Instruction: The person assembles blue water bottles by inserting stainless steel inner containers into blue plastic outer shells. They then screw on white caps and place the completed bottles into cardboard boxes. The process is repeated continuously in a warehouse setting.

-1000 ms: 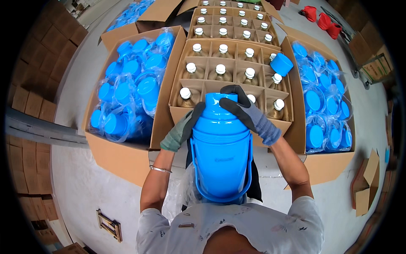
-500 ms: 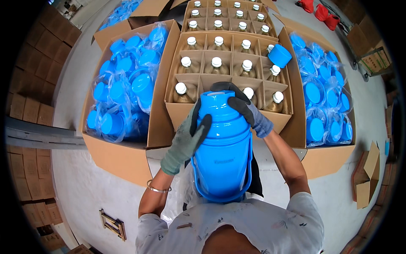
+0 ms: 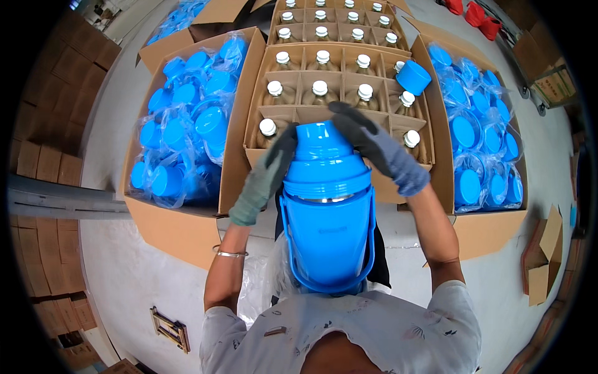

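Observation:
A blue insulated jug (image 3: 330, 237) stands upright close to my body, its carry handle hanging down in front. A thin silver rim shows between the jug's body and its stepped blue top (image 3: 325, 156). Both hands wear grey-green gloves with dark fingers. My left hand (image 3: 269, 171) lies along the left side of the top, fingers stretched forward. To the right of the top, my right hand (image 3: 374, 143) is open with fingers reaching past it, slightly blurred. Whether either palm touches the top I cannot tell.
Ahead, a divided carton (image 3: 252, 146) holds clear bottles with white caps. A loose blue cup (image 3: 413, 77) lies on its right side. Cartons of bagged blue parts flank it on the left (image 3: 240, 124) and right (image 3: 440, 137). A small wooden stool (image 3: 170, 330) is on the floor.
My right hand has slid up and outward, its fingers straightening. My left hand has shifted along the top's left side. A silver rim now shows below the top.

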### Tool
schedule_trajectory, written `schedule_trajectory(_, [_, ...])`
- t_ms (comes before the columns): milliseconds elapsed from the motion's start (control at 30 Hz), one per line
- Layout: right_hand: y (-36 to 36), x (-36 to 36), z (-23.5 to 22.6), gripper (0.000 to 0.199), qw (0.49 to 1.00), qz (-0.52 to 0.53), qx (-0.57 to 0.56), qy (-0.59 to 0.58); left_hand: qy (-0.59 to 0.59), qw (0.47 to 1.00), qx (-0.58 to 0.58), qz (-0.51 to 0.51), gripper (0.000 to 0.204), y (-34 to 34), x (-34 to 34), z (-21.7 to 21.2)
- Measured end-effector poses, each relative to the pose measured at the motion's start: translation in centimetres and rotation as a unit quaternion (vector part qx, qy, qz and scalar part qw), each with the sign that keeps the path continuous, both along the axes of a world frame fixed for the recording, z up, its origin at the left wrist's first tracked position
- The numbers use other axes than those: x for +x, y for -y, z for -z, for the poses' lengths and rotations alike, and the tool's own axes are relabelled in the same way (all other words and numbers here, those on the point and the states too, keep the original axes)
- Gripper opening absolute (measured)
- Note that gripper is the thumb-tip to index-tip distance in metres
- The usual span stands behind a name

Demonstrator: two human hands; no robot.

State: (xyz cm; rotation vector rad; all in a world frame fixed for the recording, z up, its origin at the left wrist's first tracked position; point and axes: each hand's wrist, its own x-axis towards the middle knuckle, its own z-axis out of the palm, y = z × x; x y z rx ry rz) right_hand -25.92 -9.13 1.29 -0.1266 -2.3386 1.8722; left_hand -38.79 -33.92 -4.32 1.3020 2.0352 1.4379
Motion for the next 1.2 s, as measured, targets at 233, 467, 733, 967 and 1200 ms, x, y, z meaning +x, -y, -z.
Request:
schedule_trajectory(233, [2.5, -0.1, 0.8, 0.06, 0.977, -0.023, -0.211, -0.012, -0.015, 0.994, -0.091, -0.056, 0.062, -1.8, 5.8, -4.0])
schedule_trajectory(467, [1.7, -1.0, 1.1, 0.055, 1.0, -0.02, 0.0, -0.017, -0.212, 0.974, -0.024, 0.072, 0.052, -0.5, 0.8, -0.8])
schedule_trajectory(733, [3.1, 0.1, 1.1, 0.055, 0.981, 0.043, 0.174, -0.069, -0.117, 0.989, 0.024, 0.086, 0.049, -0.6, 1.3, 0.9])
schedule_trajectory(967, [2.4, -0.6, 3.3, 0.062, 0.91, -0.101, -0.401, -0.029, -0.048, 0.981, -0.142, -0.12, 0.079, -3.1, 7.6, -8.4])
schedule_trajectory(1200, [0.3, -1.2, 6.2, 0.057, 0.921, -0.13, -0.362, -0.056, -0.068, 0.983, -0.148, -0.09, 0.064, -2.8, 7.2, -8.2])
